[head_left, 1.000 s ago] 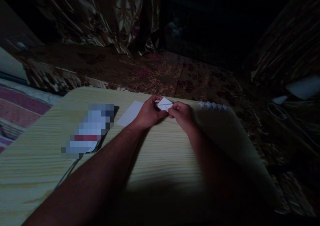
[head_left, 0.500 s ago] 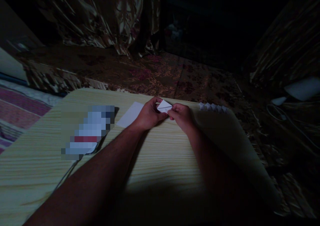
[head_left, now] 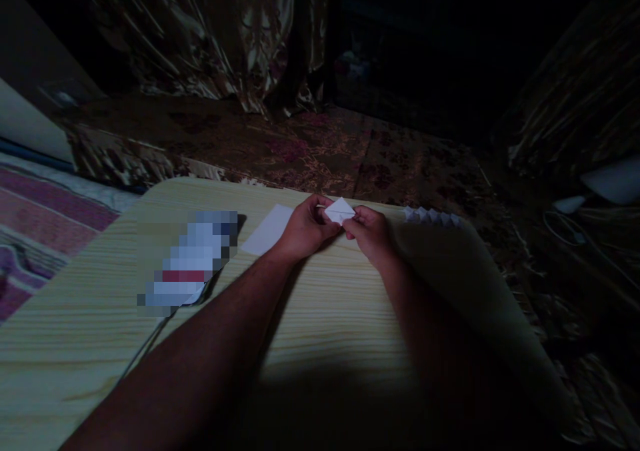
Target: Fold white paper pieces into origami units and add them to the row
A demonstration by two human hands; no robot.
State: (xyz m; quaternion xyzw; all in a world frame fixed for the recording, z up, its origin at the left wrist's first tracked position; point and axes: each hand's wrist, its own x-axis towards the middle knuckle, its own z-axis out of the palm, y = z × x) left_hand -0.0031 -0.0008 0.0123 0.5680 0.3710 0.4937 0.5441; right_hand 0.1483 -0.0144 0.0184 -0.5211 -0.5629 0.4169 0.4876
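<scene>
A small folded paper, white and diamond-shaped with a crease across its middle, is held between my two hands near the table's far edge. My left hand pinches its left side, thumb in front and fingers behind. On the paper's right and lower side my right hand is closed, the thumb pressing near the lower corner. Just left of my left hand lies a flat white sheet of paper, partly covered by that hand. Several small folded paper pieces stand in a row at the far right of the table.
A pixelated device, perhaps a phone, lies on the left of the pale wooden table, with a cable running from it toward me. Patterned cloth covers the surface beyond. Striped bedding is at left; a white cable lies at right.
The view has shifted slightly, moving everything a little to the right. The folded paper has turned a bit in my hands, so its crease now lies nearly level.
</scene>
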